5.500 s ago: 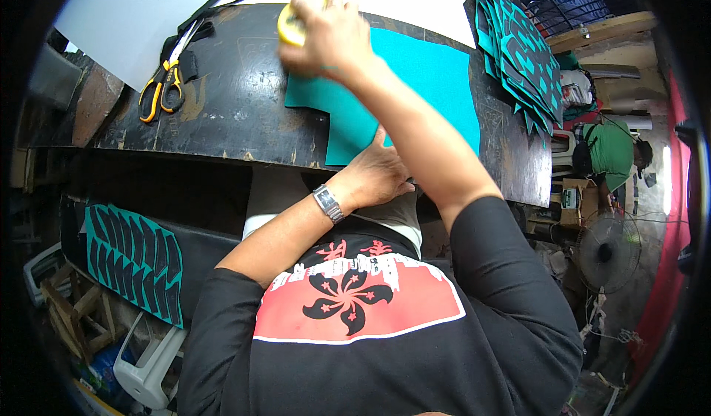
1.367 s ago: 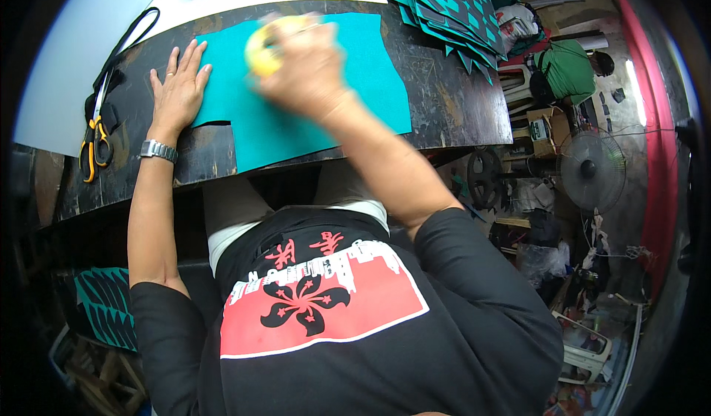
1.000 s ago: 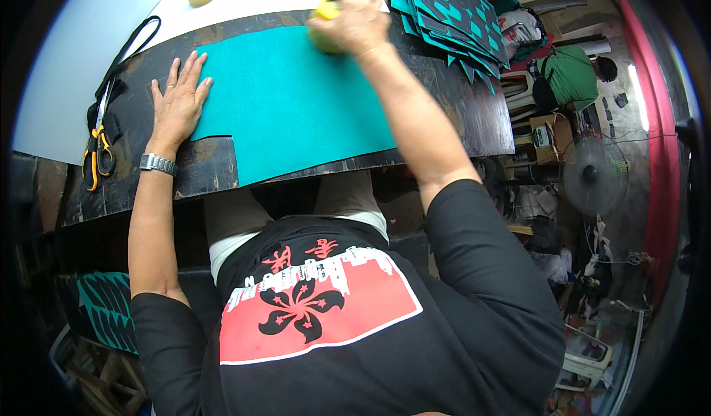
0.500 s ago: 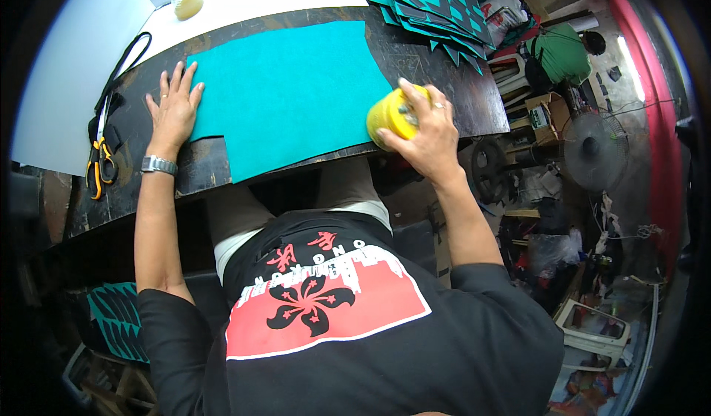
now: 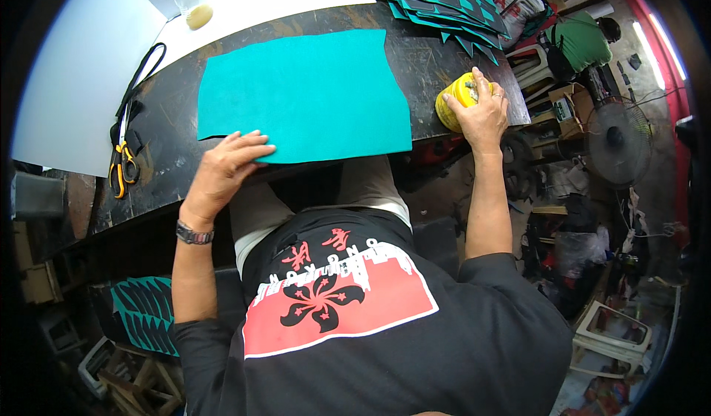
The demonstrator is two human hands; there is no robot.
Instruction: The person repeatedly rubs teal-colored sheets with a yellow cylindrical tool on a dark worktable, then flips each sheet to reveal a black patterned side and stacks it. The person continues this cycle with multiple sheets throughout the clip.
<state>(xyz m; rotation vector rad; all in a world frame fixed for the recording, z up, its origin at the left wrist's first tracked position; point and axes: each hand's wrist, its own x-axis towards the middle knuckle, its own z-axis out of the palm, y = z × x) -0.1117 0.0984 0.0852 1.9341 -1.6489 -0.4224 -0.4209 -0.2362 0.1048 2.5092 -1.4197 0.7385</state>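
A teal sheet (image 5: 311, 94), like leather or fabric, lies flat on the dark worktop (image 5: 167, 149) in front of me. At its near left edge my left hand (image 5: 226, 168) has the sheet between fingers on top and a thumb mostly out of sight. My right hand (image 5: 485, 112) is wrapped round a yellow round tin (image 5: 449, 108), which stands at the right near edge of the worktop, apart from the sheet. What is inside the tin is hidden.
Orange-handled scissors (image 5: 124, 165) and a black strap (image 5: 141, 71) lie at the left. A green-lidded glass jar (image 5: 196, 8) stands on the white surface behind. Cut teal pieces (image 5: 448, 5) are piled far right. A fan (image 5: 618, 138) and clutter stand beyond the right edge.
The tin, in my right hand, has moved right, off the sheet's edge. My left hand has shifted right and nearer along the sheet, whose near notched corner has moved or turned.
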